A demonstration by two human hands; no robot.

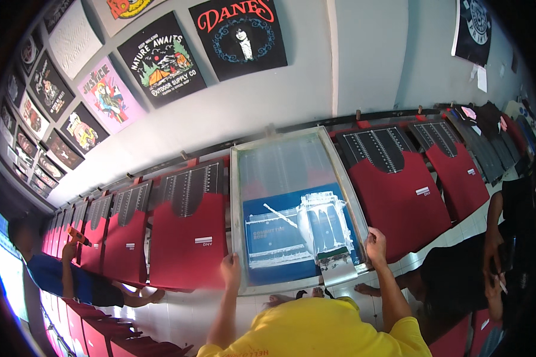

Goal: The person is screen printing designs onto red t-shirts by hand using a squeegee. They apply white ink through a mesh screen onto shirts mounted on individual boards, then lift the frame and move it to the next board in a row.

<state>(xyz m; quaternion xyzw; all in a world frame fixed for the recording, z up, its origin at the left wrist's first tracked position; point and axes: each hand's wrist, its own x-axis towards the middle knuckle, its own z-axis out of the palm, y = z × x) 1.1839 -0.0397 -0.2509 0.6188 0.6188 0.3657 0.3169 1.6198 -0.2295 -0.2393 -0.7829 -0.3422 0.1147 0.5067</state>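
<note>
A screen-printing frame [236, 208] with a pale rim lies over one of the boards in the row before me. My left hand [231, 271] is closed round its near left side, and my right hand [375, 247] grips the near right side. White ink [318, 208] is spread in streaks and a thick patch over the blue mesh [280, 275]. A squeegee-like tool with a metal plate [339, 272] and a dark green edge rests at the near end of the ink, touched by neither hand. What lies beneath the mesh shows only faintly.
Red shirts [187, 250] on black ruled boards [393, 149] line both sides. At left, a person in blue [47, 273] holds an orange heat gun [79, 237]. A person in black [458, 271] is close on my right. Printed designs [161, 59] hang on the wall.
</note>
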